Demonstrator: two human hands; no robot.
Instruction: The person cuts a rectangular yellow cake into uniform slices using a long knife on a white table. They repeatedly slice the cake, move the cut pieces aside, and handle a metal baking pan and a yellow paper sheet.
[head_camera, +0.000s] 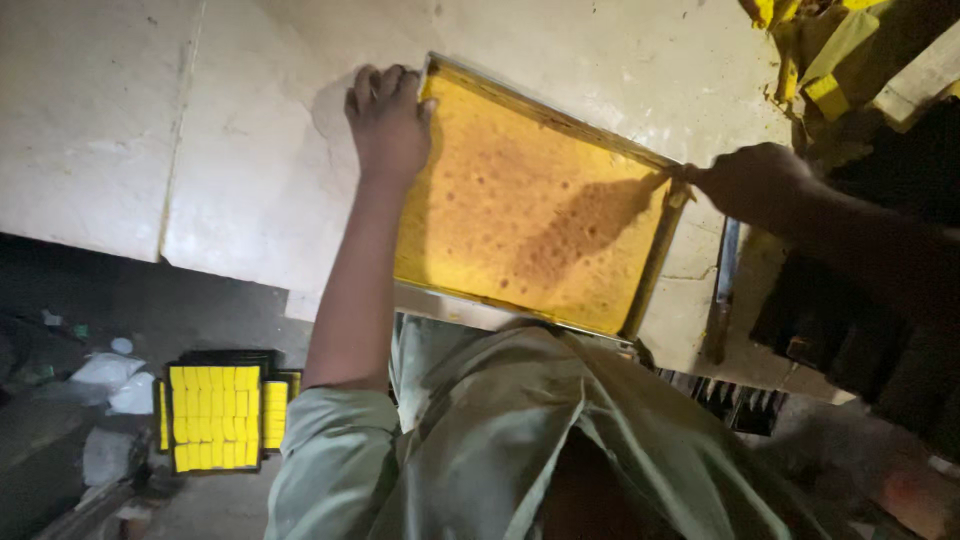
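Closest to the camera, the person's grey-green shirt (520, 440) fills the lower middle of the view, with one sleeve pushed up above the bare left forearm. Just beyond the chest lies a shallow metal tray (655, 255) holding a flat yellow-orange slab (520, 210) whose surface is pitted with small bubbles and darker brown patches. The tray rests on a pale, worn stone worktop (200, 130) and sits askew, its near edge just above the shirt. The left hand (388, 122) is curled over the tray's far left corner, fingers closed on the rim. The right hand (750, 180) is closed at the tray's far right corner, pinching the rim there; what lies between its fingertips is too dark to tell. Lower left, down on the dark floor, stands a black crate (215, 415) packed with rows of small yellow blocks, with crumpled pale bags (110, 380) beside it. At the far upper right lies a heap of yellow scraps (820, 50) in shadow.
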